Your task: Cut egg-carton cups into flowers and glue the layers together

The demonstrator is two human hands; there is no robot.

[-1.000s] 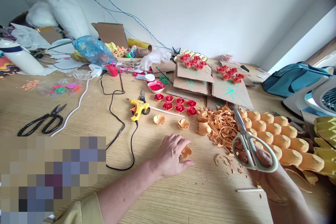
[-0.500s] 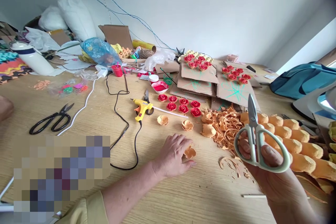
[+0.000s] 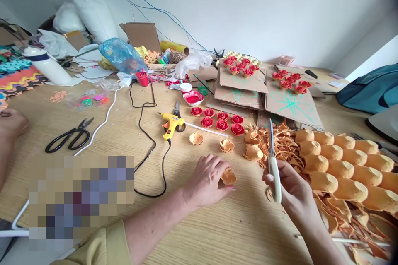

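On the wooden table (image 3: 192, 232), my left hand (image 3: 209, 180) curls round the left side of an orange cup-shaped flower (image 3: 229, 176), thumb and fingers apart. Raised above the table, my right hand (image 3: 290, 184) holds white-handled scissors (image 3: 274, 169), blades together and pointing up. Two more orange cups, one (image 3: 196, 138) at the left and one (image 3: 226, 145) at the right, sit beyond my left hand. Behind them are several red roses (image 3: 222, 125). A yellow glue gun (image 3: 171, 124) lies to their left, over another pair of scissors (image 3: 177, 109).
Orange egg-tray material (image 3: 342, 169) and scraps (image 3: 286, 140) lie right. Cardboard sheets (image 3: 289, 103) with red flowers stand behind. Black scissors (image 3: 73, 134), cords, a red paint bowl (image 3: 193, 98) and a white bottle (image 3: 49, 68) are left. Another person's hand (image 3: 14, 124) rests at the left edge.
My right hand has moved left and turned the scissors edge-on. The view has shifted slightly, and more of the other person's hand shows. My left hand stays at the orange cup.
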